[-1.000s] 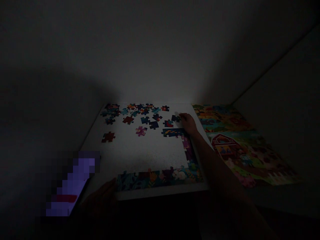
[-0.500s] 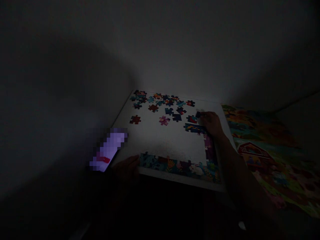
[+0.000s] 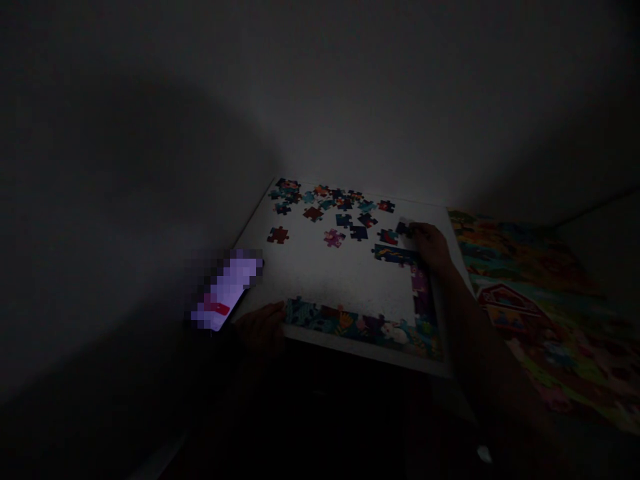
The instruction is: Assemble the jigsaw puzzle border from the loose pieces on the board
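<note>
A white board (image 3: 345, 280) lies in dim light with a partly joined jigsaw border along its near edge (image 3: 360, 327) and right side (image 3: 419, 287). Several loose puzzle pieces (image 3: 330, 207) are scattered at the far end. My right hand (image 3: 433, 245) reaches to the board's far right, fingertips pinched on a dark puzzle piece (image 3: 404, 229) next to a joined blue strip (image 3: 395, 254). My left hand (image 3: 260, 327) rests at the board's near left corner, fingers curled against its edge; the gloom hides whether it grips.
A lit phone screen (image 3: 225, 293) glows left of the board. A colourful farm picture sheet (image 3: 540, 300) lies to the right. Bare walls meet behind the board. Everything near me is in deep shadow.
The view swung left, so the board now sits further right. My right hand stayed at the dark piece by the blue strip. My left hand kept to the near left corner.
</note>
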`<state>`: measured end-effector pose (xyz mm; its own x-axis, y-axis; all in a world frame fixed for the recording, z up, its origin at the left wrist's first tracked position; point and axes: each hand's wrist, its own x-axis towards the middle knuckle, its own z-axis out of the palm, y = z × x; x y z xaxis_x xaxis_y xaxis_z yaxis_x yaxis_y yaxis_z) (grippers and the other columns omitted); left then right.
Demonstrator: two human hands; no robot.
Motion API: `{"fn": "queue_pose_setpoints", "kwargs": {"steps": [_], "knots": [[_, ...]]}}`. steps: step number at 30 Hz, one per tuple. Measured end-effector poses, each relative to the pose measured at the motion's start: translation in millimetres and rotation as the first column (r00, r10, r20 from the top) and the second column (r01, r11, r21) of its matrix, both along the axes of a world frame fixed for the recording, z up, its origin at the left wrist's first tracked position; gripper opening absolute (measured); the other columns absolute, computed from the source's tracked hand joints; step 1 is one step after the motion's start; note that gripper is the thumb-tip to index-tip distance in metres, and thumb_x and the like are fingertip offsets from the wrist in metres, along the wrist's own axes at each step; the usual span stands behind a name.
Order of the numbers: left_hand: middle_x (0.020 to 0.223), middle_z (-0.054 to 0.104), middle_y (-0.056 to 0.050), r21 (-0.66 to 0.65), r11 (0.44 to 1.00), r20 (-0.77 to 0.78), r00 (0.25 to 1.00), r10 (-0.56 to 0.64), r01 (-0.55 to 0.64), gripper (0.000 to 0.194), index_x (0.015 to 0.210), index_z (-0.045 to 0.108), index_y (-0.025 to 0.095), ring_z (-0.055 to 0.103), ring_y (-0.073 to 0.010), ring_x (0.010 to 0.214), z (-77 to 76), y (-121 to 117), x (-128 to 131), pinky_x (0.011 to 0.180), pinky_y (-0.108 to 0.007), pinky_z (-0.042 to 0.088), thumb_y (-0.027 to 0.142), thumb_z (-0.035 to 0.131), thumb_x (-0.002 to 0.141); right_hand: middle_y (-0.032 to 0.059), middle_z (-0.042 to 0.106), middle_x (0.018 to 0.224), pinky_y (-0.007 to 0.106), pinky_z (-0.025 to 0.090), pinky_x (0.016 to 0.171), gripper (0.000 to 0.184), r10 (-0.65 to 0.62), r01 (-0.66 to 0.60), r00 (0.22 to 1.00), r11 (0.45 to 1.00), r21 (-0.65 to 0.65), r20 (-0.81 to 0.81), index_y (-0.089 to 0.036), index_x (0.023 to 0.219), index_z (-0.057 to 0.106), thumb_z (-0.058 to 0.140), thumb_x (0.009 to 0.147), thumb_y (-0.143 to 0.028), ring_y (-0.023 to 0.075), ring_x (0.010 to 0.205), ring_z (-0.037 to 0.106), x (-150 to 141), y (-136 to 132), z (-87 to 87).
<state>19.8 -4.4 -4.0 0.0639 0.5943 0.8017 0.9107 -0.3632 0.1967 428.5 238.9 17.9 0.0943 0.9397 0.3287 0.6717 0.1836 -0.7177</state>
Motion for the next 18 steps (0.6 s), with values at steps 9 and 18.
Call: {"fn": "queue_pose_setpoints", "kwargs": {"steps": [9, 18], "knots": [[0.106, 0.074, -0.004, -0.135, 0.986, 0.006, 0.995, -0.097, 0.097, 0.030, 0.113, 0.063, 0.026, 0.069, -0.0231, 0.090, -22.2, -0.7, -25.6, 0.082, -0.038, 0.051, 0.027, 0.044, 0.090, 0.0133, 0.071, 0.110, 0.046, 0.046, 0.099, 0.040, -0.016, 0.011, 0.981, 1.000, -0.026, -0.192, -0.016, 0.104, 0.069, 0.048, 0.077, -0.038, 0.0273, 0.104, 0.064, -2.5, -0.2, 9.3], [0.104, 0.074, -0.004, -0.325, 0.942, 0.003, 0.996, -0.088, 0.084, 0.035, 0.115, 0.065, 0.029, 0.069, -0.0263, 0.091, -24.7, -1.4, -38.7, 0.083, -0.041, 0.053, 0.040, 0.044, 0.089, 0.0074, 0.072, 0.098, 0.041, 0.048, 0.091, 0.036, -0.013, 0.018, 0.951, 1.000, 0.013, -0.308, -0.019, 0.097, 0.069, 0.047, 0.071, -0.030, 0.0248, 0.094, 0.062, 2.8, 0.2, 8.7]]}}
